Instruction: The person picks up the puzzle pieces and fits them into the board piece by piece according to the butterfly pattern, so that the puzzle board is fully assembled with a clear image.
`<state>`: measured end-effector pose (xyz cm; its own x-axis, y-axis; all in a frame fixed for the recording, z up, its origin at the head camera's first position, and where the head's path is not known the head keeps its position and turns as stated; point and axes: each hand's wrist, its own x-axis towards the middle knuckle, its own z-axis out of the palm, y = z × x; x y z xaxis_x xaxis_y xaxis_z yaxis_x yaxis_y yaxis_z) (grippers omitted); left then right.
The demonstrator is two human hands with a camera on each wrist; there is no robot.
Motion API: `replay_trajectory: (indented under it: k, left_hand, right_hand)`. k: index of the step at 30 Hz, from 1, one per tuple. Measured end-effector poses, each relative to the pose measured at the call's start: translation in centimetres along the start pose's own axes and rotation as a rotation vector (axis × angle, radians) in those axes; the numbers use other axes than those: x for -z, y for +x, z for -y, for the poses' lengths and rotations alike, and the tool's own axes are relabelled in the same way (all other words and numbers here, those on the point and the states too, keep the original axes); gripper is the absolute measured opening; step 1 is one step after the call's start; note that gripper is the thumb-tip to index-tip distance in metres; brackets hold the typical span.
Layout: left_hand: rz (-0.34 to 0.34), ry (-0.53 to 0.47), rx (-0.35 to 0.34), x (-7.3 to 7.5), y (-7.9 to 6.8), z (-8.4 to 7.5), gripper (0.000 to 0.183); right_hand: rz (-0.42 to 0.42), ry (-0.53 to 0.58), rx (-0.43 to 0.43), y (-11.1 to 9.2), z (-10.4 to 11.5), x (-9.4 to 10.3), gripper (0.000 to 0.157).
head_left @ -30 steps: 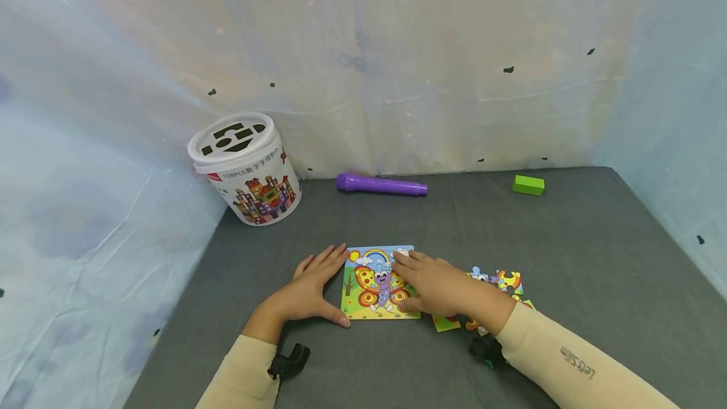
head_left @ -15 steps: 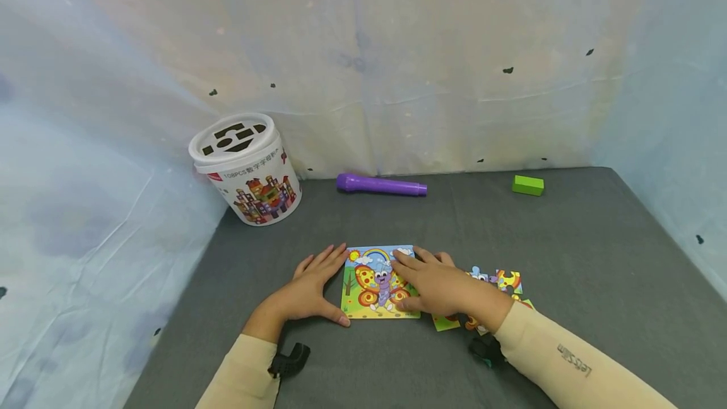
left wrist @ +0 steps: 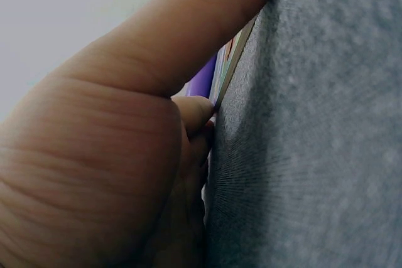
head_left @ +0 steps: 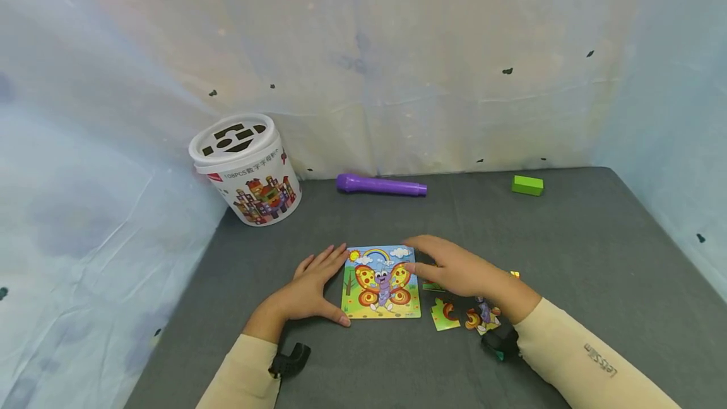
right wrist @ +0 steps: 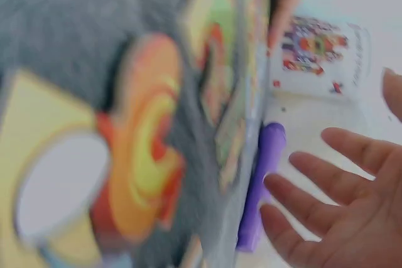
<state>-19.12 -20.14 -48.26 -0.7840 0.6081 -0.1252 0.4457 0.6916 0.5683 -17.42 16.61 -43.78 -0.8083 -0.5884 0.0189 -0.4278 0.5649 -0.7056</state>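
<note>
A square butterfly picture board point(head_left: 382, 287) lies flat on the grey cloth. My left hand point(head_left: 305, 293) rests along its left side, fingers stretched to the upper corner and thumb at the lower one; in the left wrist view the thumb point(left wrist: 182, 36) lies by the board's thin edge. Raised over the board's right edge is my right hand point(head_left: 461, 269), which holds nothing. Its fingers look straight and spread in the right wrist view. Below it lie loose jigsaw pieces, including a green and yellow piece point(head_left: 445, 316) and a purple one point(head_left: 484, 315); the hand and forearm cover others.
At the back left stands a white block bucket point(head_left: 250, 172) with a slotted lid. A purple toy microphone point(head_left: 382, 185) lies along the back edge, and a green block point(head_left: 527, 185) sits at the back right. Pale curtains point(head_left: 431, 68) surround the grey cloth point(head_left: 363, 365).
My right hand has lifted off the board's right half and shifted up and right, uncovering the right wing and some pieces. The left hand and the board have stayed put.
</note>
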Motion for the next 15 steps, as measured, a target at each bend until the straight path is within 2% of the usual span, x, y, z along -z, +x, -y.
replay_trajectory:
  k: [3, 9, 15]
  left_hand:
    - [0.004, 0.002, 0.003, 0.0, 0.0, 0.0, 0.142]
    - [-0.001, -0.008, 0.0, -0.1, 0.1, 0.1, 0.141]
    - [-0.006, 0.002, 0.0, -0.1, 0.1, 0.3, 0.141]
  right_hand:
    - [-0.071, 0.123, 0.004, -0.8, -0.5, 1.0, 0.052]
    - [-0.216, 0.228, 0.009, -2.6, -1.5, 1.9, 0.039]
    - [-0.236, 0.269, -0.045, -3.8, -3.8, 1.3, 0.042]
